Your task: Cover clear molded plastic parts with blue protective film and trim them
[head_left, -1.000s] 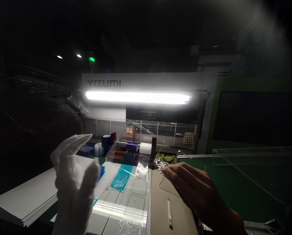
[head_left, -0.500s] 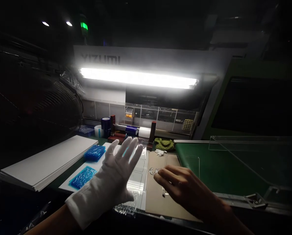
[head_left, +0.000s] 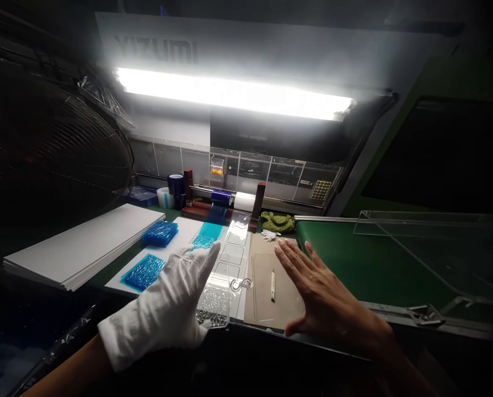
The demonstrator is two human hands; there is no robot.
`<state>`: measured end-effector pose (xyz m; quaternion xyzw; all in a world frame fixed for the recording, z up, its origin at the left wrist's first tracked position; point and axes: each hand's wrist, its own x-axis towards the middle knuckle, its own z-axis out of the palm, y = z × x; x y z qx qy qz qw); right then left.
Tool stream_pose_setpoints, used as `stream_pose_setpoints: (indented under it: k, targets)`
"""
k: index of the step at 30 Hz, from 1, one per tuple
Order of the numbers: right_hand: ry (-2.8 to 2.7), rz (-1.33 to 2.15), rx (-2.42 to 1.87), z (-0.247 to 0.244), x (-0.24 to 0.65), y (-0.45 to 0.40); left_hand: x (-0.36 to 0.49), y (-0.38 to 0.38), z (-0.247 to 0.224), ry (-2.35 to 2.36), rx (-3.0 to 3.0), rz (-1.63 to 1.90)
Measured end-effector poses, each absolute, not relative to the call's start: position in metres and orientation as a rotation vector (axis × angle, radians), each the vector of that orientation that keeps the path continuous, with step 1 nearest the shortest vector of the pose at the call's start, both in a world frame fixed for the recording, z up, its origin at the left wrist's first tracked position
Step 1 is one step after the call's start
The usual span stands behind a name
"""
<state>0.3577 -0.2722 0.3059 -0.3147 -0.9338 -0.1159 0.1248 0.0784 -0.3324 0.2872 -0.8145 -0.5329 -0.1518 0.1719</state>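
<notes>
My left hand [head_left: 170, 298], in a white glove, is open over the near side of the worktable, its thumb and index finger apart beside a clear patterned plastic stack [head_left: 214, 302]. Just right of that stack is a clear S-shaped piece [head_left: 241, 284]. My bare right hand [head_left: 323, 292] is open with fingers stretched, above the right side of a brown board [head_left: 257, 303]. A slim light-coloured tool [head_left: 273, 285] lies on the board, left of this hand. Neither hand visibly holds anything.
Blue plastic stacks [head_left: 144, 271] and white sheets [head_left: 76, 248] are at left. Film rolls [head_left: 221, 197] stand behind, with a green pouch [head_left: 277, 221] and white glove [head_left: 270, 235] nearby. A green belt [head_left: 333, 259] runs right, beside a clear panel [head_left: 420, 248]. A lamp [head_left: 234, 94] hangs above.
The view has tilted down and closer. My right hand has moved right and spread its fingers, uncovering the tool and S-shaped piece. My left hand has turned, its fingers less fanned out.
</notes>
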Motion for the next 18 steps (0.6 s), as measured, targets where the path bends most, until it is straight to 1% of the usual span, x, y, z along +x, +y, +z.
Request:
stream_pose_setpoints:
  k: [3,7,9,12,14,16,18]
  targets:
    - [-2.808,-0.205,-0.932,0.297,0.355,-0.265,0.068,-0.331,0.283,-1.501,-2.382,-0.512]
    - [-2.782,-0.039,-0.918,0.291,0.353,-0.264,0.057,-0.335,0.275,-1.555,-2.527,-0.673]
    - [-2.745,0.105,-0.908,0.282,0.352,-0.266,0.061,-0.339,0.268,-1.601,-2.625,-0.898]
    - [-2.695,0.44,-0.914,0.258,0.351,-0.266,0.078,-0.341,0.253,-1.673,-2.696,-1.373]
    - [-2.644,0.623,-0.931,0.244,0.351,-0.264,0.088,-0.34,0.243,-1.724,-2.684,-1.586]
    - [-2.613,0.69,-0.942,0.237,0.352,-0.261,0.091,-0.337,0.238,-1.758,-2.722,-1.592]
    - [-2.624,0.656,-0.924,0.24,0.354,-0.256,0.085,-0.333,0.24,-1.746,-2.796,-1.481]
